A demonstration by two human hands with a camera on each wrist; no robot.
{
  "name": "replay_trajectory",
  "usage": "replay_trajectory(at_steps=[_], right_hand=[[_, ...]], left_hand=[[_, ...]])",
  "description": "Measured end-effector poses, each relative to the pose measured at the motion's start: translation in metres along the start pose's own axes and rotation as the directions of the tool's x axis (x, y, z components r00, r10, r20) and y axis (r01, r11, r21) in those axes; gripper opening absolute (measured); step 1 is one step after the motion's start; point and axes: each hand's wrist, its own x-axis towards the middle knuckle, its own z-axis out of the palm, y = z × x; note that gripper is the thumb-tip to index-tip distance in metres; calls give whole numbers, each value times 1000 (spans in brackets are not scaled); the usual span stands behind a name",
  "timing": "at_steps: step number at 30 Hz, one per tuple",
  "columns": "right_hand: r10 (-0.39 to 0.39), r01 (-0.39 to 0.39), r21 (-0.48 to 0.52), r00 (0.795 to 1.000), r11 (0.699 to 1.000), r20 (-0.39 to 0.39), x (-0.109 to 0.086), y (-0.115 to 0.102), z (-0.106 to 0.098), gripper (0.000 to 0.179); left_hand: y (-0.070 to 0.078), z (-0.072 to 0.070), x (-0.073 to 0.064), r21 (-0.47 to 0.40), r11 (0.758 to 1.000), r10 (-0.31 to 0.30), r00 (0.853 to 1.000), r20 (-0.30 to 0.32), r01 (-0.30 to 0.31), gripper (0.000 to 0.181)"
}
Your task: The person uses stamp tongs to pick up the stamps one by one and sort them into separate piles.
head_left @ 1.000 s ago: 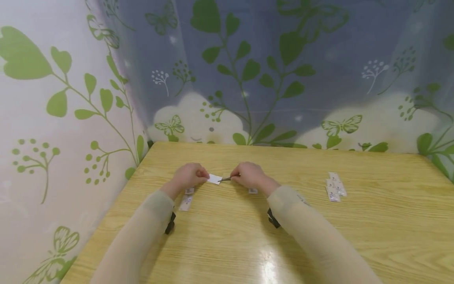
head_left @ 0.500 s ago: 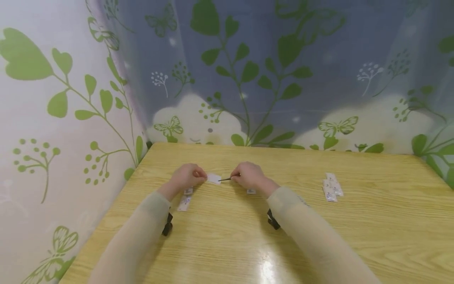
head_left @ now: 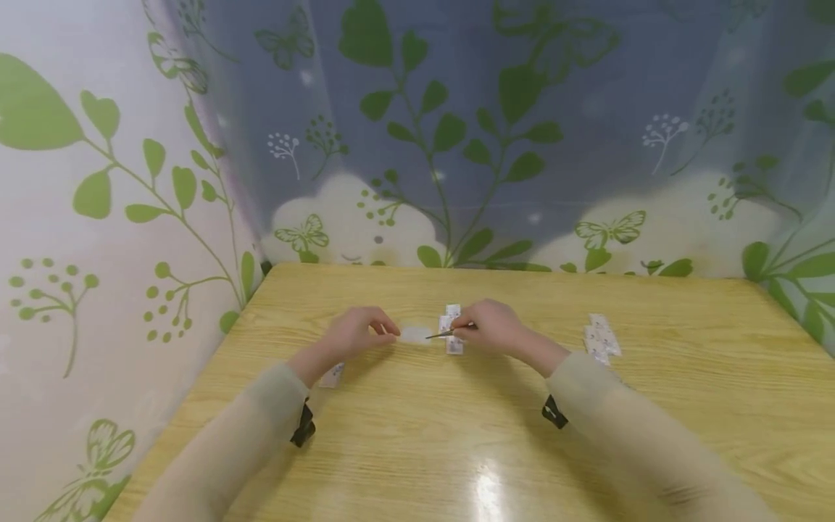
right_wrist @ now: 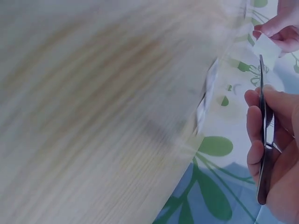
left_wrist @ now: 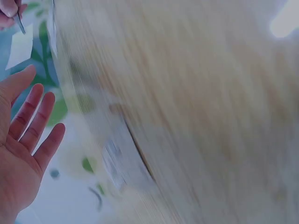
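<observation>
A small white rectangular piece (head_left: 414, 335), perhaps paper or a pad, is held at the tips of metal tweezers (right_wrist: 263, 158) above the table. My right hand (head_left: 494, 324) grips the tweezers between thumb and fingers. My left hand (head_left: 357, 332) is just left of the white piece; in the left wrist view its fingers (left_wrist: 32, 133) are spread and relaxed, apart from the piece. Beside and partly behind my right hand lie several small printed packets (head_left: 454, 346). One more packet (head_left: 333, 375) lies under my left wrist, partly hidden.
Several more packets (head_left: 601, 337) lie overlapping on the right part of the wooden table (head_left: 417, 449). A patterned cloth (head_left: 457, 145) hangs along the back edge and the left side. Each wrist carries a black strap mount (head_left: 554, 412).
My left hand has let go of the white piece, its fingers opening. My right hand has moved right with the tweezers and the piece, uncovering the middle packets.
</observation>
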Motion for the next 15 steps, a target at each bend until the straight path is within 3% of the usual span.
replay_trajectory(at_steps=[6, 15], right_hand=[[-133, 131, -31, 990, 991, -53, -35, 12, -8, 8], [-157, 153, -89, 987, 984, -37, -74, 19, -8, 9]], left_hand=[[25, 15, 0, -14, 991, 135, 990, 36, -134, 9], [48, 32, 1, -39, 984, 176, 979, 101, -172, 11]])
